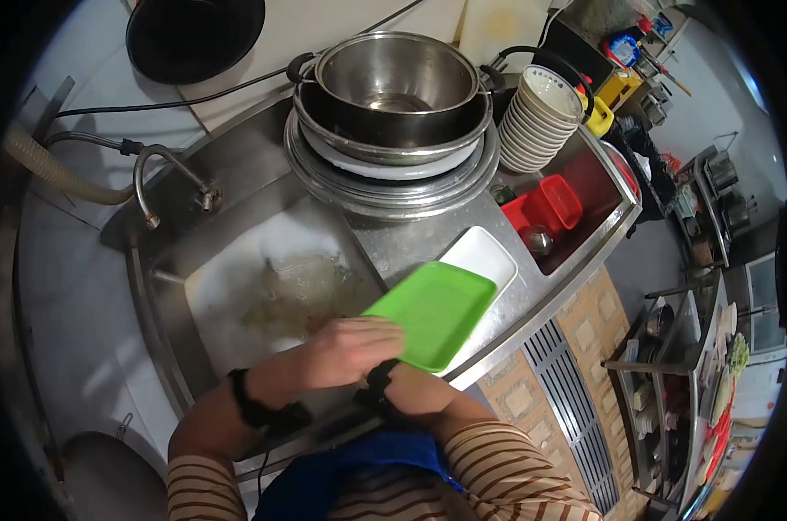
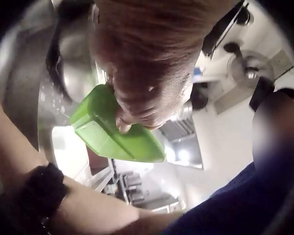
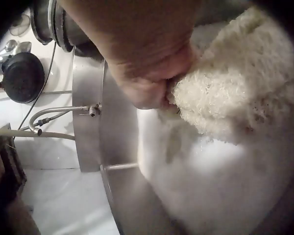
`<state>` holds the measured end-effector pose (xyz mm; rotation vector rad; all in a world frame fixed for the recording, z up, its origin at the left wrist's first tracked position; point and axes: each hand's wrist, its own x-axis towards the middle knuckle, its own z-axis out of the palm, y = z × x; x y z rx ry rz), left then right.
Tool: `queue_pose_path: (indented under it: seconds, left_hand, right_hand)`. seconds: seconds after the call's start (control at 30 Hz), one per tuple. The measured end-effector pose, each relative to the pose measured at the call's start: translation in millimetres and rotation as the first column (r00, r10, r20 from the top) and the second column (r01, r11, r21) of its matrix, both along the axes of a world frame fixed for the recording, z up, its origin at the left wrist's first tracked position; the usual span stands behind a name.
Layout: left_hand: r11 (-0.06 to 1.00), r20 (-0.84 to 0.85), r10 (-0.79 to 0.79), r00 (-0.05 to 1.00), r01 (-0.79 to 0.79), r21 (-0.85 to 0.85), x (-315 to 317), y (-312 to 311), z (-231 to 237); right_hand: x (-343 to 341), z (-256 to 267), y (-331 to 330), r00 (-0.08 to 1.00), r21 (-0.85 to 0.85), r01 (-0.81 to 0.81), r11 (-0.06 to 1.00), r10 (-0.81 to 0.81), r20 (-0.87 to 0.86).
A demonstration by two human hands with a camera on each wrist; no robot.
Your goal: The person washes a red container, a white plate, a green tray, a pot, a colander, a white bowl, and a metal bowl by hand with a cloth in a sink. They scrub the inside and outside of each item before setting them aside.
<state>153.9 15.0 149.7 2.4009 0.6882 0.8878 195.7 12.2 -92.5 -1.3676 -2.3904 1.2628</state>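
Observation:
My left hand [image 1: 352, 349] grips the near left edge of a shallow green plastic tray [image 1: 441, 317], holding it tilted beside the sink. In the left wrist view the thumb presses on the tray's surface. My right forearm crosses beneath the left one, and the right hand is mostly hidden in the head view. Seen from the right wrist, that right hand [image 3: 149, 73] clutches a pale, fibrous loofah [image 3: 215, 100] over the soapy water [image 3: 210, 176]. A white tray [image 1: 489, 259] lies on the steel counter, partly covered by the green one in the head view.
Stacked metal pots and basins [image 1: 393, 195] stand behind the sink [image 1: 163, 334], beside a pile of bowls [image 1: 537, 126]. Red containers [image 1: 560, 201] sit in the right-hand basin. A curved faucet [image 1: 142, 187] reaches over the left side.

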Motion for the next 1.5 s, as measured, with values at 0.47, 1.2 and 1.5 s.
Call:
queue_pose_path:
  seconds: [0.47, 1.2, 1.5]
  left_hand:
    - [0.426, -0.148, 0.799, 0.583, -0.723, -0.544, -103, 70, -154]
    - [-0.196, -0.200, 0.980, 0.002, -0.196, -0.961, -187, 59, -241]
    - [0.136, 0.149, 0.989, 0.007, -0.452, -0.882, -127, -36, -173]
  right_hand:
    - [-23, 28, 60, 0.935, 0.055, 0.332, 0.942, -0.336, 0.111]
    - [3, -60, 59, 0.968, -0.177, 0.202, 0.963, -0.169, 0.187]
    - [-55, 65, 55, 0.928, -0.068, 0.170, 0.983, -0.183, -0.325]
